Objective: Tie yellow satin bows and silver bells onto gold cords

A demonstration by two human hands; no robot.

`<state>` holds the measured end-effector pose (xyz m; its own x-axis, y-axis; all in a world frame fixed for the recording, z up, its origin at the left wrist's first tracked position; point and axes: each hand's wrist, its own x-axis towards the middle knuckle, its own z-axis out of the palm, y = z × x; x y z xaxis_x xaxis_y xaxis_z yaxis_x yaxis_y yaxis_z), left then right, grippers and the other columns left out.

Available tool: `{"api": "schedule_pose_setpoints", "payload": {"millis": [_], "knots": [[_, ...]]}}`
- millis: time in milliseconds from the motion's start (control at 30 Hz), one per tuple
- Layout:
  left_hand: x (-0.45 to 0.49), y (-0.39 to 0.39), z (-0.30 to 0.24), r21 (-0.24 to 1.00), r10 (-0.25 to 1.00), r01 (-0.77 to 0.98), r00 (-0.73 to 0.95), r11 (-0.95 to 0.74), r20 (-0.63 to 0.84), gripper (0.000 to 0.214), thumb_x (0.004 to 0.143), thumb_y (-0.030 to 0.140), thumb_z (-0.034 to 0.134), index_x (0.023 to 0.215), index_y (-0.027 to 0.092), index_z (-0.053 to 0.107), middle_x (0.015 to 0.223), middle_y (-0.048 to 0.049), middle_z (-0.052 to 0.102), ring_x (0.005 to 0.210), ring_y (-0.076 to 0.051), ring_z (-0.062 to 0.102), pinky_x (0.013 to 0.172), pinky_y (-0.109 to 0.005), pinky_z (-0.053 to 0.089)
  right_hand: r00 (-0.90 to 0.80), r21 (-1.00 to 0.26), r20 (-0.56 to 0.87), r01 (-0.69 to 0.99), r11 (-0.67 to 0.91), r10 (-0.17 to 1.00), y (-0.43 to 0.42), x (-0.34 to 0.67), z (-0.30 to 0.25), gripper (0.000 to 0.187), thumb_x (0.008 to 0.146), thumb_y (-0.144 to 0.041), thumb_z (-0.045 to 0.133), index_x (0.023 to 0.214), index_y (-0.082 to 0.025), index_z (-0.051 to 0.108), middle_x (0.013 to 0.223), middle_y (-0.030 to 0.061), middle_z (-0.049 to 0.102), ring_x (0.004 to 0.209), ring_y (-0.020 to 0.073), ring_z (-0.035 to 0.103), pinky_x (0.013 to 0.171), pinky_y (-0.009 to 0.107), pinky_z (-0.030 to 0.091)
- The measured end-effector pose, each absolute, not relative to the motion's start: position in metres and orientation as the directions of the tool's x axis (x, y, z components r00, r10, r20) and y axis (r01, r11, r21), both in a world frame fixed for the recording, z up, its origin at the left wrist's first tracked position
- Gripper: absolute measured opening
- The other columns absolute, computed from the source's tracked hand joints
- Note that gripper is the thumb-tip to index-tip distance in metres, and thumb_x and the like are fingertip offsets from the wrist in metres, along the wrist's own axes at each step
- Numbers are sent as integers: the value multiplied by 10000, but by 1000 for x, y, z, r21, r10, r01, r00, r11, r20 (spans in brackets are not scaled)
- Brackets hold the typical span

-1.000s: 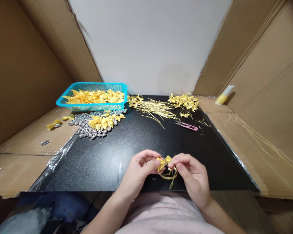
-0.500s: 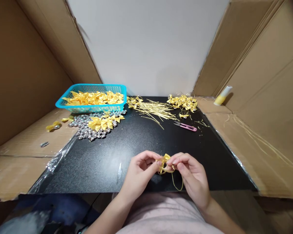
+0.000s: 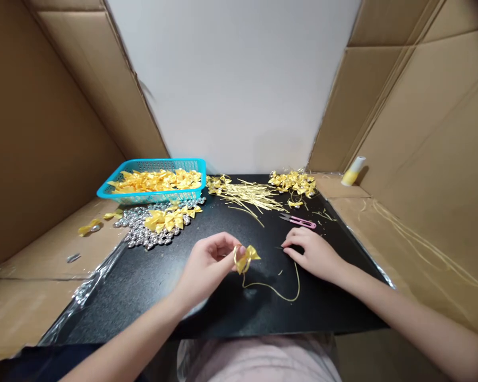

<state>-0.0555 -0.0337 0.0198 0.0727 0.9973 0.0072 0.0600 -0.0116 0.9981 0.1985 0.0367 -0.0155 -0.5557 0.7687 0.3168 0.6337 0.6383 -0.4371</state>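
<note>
A yellow ribbon bow with a loop of gold cord around it is pinched in my left hand, just above the black table. From the bow a slack gold cord curves across the tabletop and passes under my right hand. My right hand's thumb and fingertips are closed together low over the table, with a thin strand poking out from them. A short yellow scrap lies between the hands. Pink thread snips lie just beyond my right hand.
At the back left stands a turquoise basket of yellow bows. Silver beads and more bows lie before it. Cut gold cords and a pile of finished bows sit further back. A thread spool stands right, by cardboard walls.
My hands have moved apart. The left carries the bow to the left; the right has gone forward and down to the table. The cord now trails between them, and the view has tilted up.
</note>
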Motion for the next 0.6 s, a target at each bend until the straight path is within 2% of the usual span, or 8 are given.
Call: {"api": "schedule_pose_setpoints", "payload": {"millis": [67,133,267,300,400,467,567,600], "knots": [[-57,-14,16,996,994,94,105,4,-14,228,711,309,737,670,135,596,552,14,606,473,-76,526,489,-174,429,-548,-432,336,633,642,766,45,194,-15,75,805,-186,641,825,-192,713,903,63,690,883,221,633,838,409,498],[-54,4,7,993,991,105,120,51,-63,237,701,314,709,636,147,554,548,21,589,461,-87,528,466,-191,449,-512,-484,370,606,632,775,47,187,-10,93,794,-215,670,879,-189,699,948,69,689,918,222,622,873,414,482],[-40,25,-11,996,983,91,183,15,-31,182,717,299,642,675,168,522,585,29,596,510,-109,567,478,-211,484,-603,-583,423,391,712,677,38,158,-1,524,672,-279,798,1150,-206,596,1103,73,636,984,218,603,857,357,498],[-37,28,-14,996,982,83,190,-20,4,189,720,300,635,668,171,507,577,36,585,501,-100,556,477,-204,476,-609,-589,445,354,726,657,36,150,-2,522,675,-270,795,1152,-208,589,1100,72,629,987,215,602,857,348,497],[-32,33,-20,989,982,95,158,-115,99,215,743,313,609,658,184,460,542,56,554,455,-81,520,460,-187,440,-485,-648,493,349,677,722,36,134,-10,121,823,-179,626,943,-183,648,919,51,657,849,172,629,780,302,503],[-34,37,-25,983,985,121,120,-142,127,206,753,305,587,667,195,436,539,63,548,436,-79,508,443,-183,418,-417,-686,481,369,627,771,43,133,-17,118,863,-148,549,817,-172,656,829,40,669,775,153,636,721,275,505],[-38,40,-32,978,987,150,84,-146,135,182,741,266,558,656,206,408,543,65,535,435,-82,497,426,-180,395,-419,-690,443,405,600,792,66,148,-20,30,789,-200,665,811,-190,683,878,26,698,823,158,653,735,268,513],[-39,40,-33,976,988,161,77,-148,137,178,733,254,548,646,208,399,537,66,526,435,-84,492,423,-180,389,-406,-686,433,430,586,805,78,157,-20,91,751,-232,711,834,-200,693,918,26,703,869,171,654,773,284,512]]}}
